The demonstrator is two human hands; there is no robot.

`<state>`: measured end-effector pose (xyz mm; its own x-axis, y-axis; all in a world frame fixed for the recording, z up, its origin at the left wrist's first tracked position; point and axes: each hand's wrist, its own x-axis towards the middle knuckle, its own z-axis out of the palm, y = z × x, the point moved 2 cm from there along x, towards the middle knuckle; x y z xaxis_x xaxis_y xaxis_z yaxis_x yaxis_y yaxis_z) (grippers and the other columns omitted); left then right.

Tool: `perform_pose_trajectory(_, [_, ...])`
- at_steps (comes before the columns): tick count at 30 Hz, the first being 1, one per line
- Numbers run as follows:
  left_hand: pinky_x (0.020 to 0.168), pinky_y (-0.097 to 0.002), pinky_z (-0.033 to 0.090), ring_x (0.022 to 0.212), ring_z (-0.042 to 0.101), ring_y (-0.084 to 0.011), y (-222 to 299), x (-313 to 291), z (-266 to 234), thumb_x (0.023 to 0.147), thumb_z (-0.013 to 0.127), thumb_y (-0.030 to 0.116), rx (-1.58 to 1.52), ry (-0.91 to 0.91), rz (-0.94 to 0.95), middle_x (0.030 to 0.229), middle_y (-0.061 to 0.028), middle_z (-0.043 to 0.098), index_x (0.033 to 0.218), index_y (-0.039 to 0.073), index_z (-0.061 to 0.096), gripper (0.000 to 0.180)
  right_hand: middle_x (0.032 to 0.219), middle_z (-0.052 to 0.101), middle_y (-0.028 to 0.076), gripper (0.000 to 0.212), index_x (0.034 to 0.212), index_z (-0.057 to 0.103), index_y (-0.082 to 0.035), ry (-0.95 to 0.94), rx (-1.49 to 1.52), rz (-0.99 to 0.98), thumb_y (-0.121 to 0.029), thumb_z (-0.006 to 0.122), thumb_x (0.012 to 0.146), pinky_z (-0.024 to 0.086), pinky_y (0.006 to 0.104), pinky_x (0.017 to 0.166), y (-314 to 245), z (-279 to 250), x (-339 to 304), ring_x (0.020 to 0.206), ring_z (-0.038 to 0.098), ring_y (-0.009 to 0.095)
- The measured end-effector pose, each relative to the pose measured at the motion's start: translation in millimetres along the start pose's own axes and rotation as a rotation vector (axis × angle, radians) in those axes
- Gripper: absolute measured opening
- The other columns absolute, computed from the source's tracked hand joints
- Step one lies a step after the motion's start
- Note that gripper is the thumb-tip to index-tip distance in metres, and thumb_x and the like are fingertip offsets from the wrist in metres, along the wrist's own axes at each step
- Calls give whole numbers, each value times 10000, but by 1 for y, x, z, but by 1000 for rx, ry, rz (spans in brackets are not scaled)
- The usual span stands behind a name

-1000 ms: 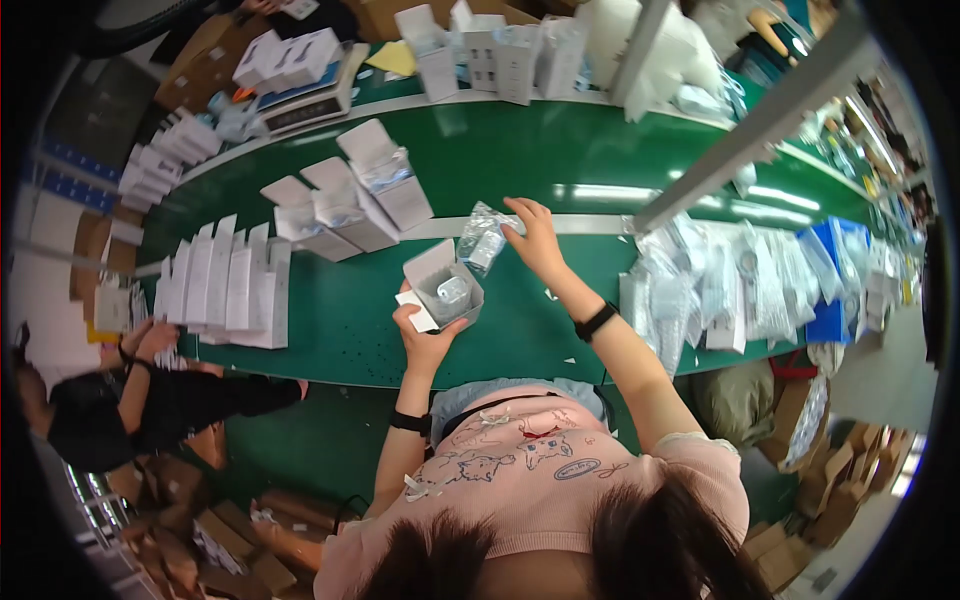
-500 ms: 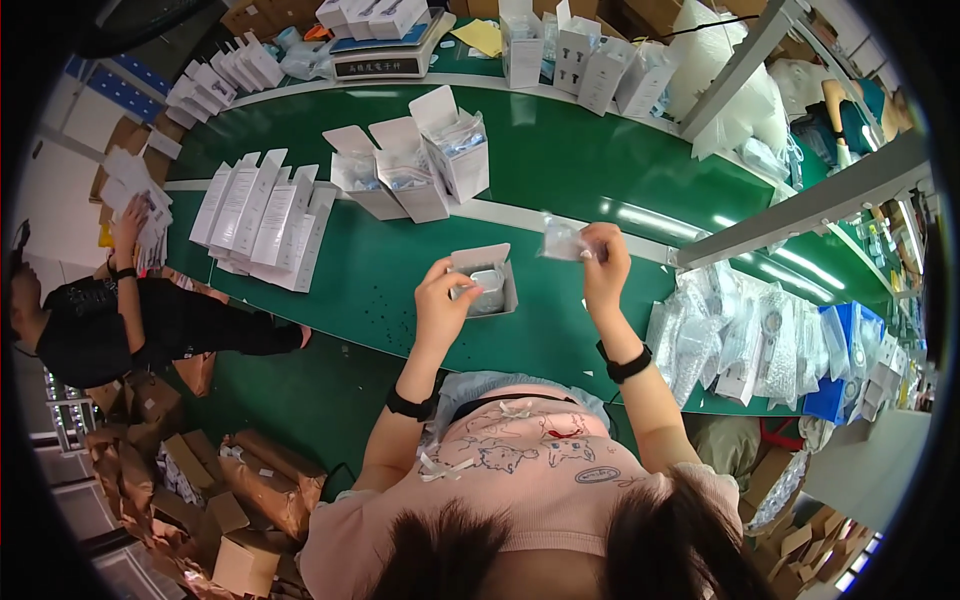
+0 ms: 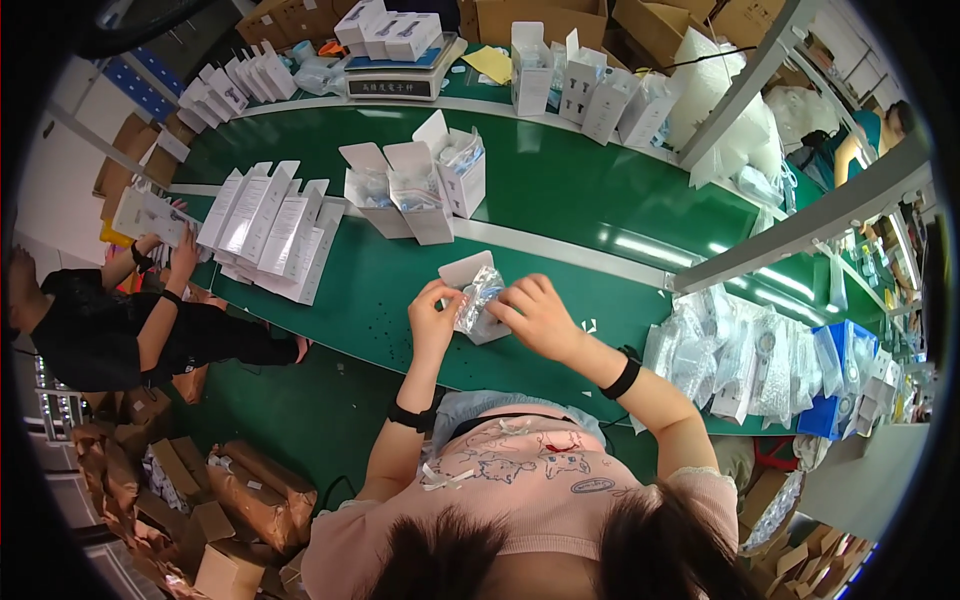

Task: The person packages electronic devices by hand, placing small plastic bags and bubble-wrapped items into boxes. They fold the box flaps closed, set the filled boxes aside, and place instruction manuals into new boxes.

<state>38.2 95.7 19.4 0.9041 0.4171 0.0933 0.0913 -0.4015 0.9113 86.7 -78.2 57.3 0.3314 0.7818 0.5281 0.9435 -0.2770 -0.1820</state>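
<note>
A small white carton (image 3: 466,267) stands on the green table in front of me with its flap raised. Over its mouth is a shiny clear plastic bag (image 3: 478,297) with something pale blue inside. My left hand (image 3: 433,318) pinches the bag's left edge, thumb and forefinger together. From the right my right hand (image 3: 537,315) reaches over the carton, its fingers closed on the bag's other side. The hands and the bag hide most of the carton's inside.
Filled open cartons (image 3: 415,190) stand beyond, and a row of upright white boxes (image 3: 265,230) is at the left. Bubble-wrapped packs (image 3: 735,345) and a blue bin (image 3: 838,370) lie right. A co-worker (image 3: 100,320) handles boxes at far left. A metal post (image 3: 800,230) slants in at right.
My right hand has come left and down to the carton with a clear bag. My left hand has gone from the carton's rim to the bag. The co-worker's hands have lowered.
</note>
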Motion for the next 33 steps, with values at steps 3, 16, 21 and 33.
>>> perform_pose_trajectory(3, [635, -284, 432, 776, 588, -223, -4, 0, -2, 641, 675, 60, -47, 45, -26, 853, -124, 603, 711, -7, 612, 116, 916, 483, 61, 316, 865, 588, -84, -93, 22, 38, -303, 644, 645, 319, 474, 891, -8, 4, 10, 915, 463, 226])
perform_pose_trajectory(16, [675, -249, 428, 832, 563, -167, -18, 6, -17, 680, 666, 49, -317, -186, 0, 963, -83, 553, 955, 44, 524, 309, 1241, 397, 130, 694, 1272, 356, -99, 233, 787, 626, -45, 654, 647, 349, 367, 929, 126, 55, 75, 1160, 381, 297])
perform_pose_trajectory(21, [870, -409, 394, 1142, 413, -252, -63, 55, -58, 660, 677, 20, -342, 347, 111, 1231, -136, 385, 1267, 120, 214, 770, 1276, 375, 138, 766, 1291, 302, -94, 41, 589, 493, -37, 680, 627, 354, 334, 922, 185, 132, 149, 1154, 394, 262])
perform_pose_trajectory(33, [818, -296, 428, 973, 531, -186, -152, 173, -78, 616, 705, -33, -368, -11, -202, 1062, -113, 541, 1139, -31, 422, 594, 667, 629, 81, 220, 804, 631, 26, 249, 582, 871, -112, 717, 657, 420, 267, 497, 184, 173, 136, 573, 543, 95])
